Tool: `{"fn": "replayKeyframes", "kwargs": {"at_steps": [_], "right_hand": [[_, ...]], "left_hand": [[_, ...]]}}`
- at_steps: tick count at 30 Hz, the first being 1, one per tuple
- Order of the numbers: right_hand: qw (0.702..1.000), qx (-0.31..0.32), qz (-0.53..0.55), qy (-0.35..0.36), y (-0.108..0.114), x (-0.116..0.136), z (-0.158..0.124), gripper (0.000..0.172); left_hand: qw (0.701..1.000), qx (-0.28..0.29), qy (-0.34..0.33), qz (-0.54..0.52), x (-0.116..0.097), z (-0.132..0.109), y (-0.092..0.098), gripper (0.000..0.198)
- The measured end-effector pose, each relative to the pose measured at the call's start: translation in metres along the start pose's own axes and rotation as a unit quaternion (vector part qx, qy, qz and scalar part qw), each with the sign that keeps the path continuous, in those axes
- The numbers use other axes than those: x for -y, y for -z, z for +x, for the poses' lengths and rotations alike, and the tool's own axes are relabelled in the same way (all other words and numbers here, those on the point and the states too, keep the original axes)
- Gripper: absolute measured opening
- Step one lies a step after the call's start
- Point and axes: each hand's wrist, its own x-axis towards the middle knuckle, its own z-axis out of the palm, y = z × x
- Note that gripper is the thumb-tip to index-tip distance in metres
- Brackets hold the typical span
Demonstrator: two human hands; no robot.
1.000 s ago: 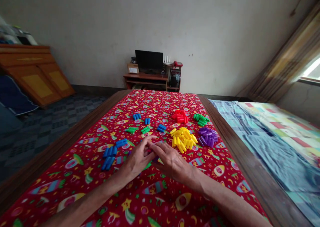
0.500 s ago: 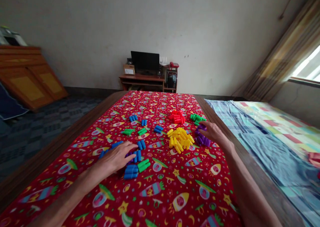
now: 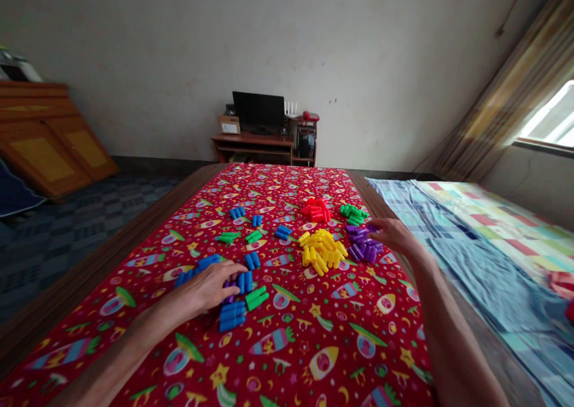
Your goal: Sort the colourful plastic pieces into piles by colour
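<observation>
Small tube-like plastic pieces lie in colour groups on a red patterned cloth (image 3: 323, 311). My left hand (image 3: 210, 286) is low among the blue pieces (image 3: 232, 316), its thumb and fingers curled around purple pieces (image 3: 228, 293) that are partly hidden. Next to its fingertips are more blue tubes (image 3: 244, 282) and a green set (image 3: 256, 298). At the right edge of the cloth, my right hand (image 3: 392, 236) is at the purple pile (image 3: 364, 247), thumb and fingers apart, fingertips at its upper right side. A yellow pile (image 3: 323, 250) lies left of that pile.
Red (image 3: 316, 210) and green piles (image 3: 353, 214) lie farther back. Several blue and green sets (image 3: 253, 236) are spread left of centre. The cloth covers a dark wooden table (image 3: 179, 199). A bed (image 3: 466, 245) adjoins on the right; a desk with a monitor (image 3: 259, 112) stands behind.
My right hand has drawn back slightly to the right, uncovering more of the purple pile. My left hand has moved slightly, and the blue set below it has shifted a little toward me.
</observation>
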Motion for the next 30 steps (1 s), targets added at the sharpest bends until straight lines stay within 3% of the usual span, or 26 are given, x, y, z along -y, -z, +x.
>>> {"fn": "replayKeyframes", "kwargs": {"at_steps": [5,10,15,19,22,26,30], "right_hand": [[0.998,0.043,-0.027,0.028,-0.001,0.033,-0.003,0.037],[0.991,0.106,-0.075,0.026,-0.005,0.052,-0.006,0.035],[0.995,0.051,-0.089,0.019,0.009,0.061,-0.011,0.024],[0.994,-0.004,-0.105,0.02,0.014,0.072,-0.01,0.029],[0.993,-0.021,-0.088,0.076,-0.001,0.069,-0.002,0.026],[0.983,-0.007,-0.076,0.166,-0.036,0.048,0.013,0.025],[0.983,0.035,-0.038,0.174,-0.057,0.027,0.02,0.029]], "left_hand": [[1.0,0.012,0.007,-0.028,-0.001,0.001,0.001,0.034],[0.995,0.005,0.014,-0.095,0.012,0.005,-0.005,0.039],[0.985,-0.015,0.035,-0.166,0.027,0.011,-0.008,0.042],[0.992,-0.015,0.019,-0.126,0.022,0.002,0.002,0.045],[0.996,0.022,-0.018,-0.079,0.014,-0.008,0.007,0.052],[0.998,0.038,-0.022,-0.04,0.005,-0.015,0.006,0.055],[0.998,0.042,-0.02,-0.03,0.001,-0.014,0.007,0.054]]}}
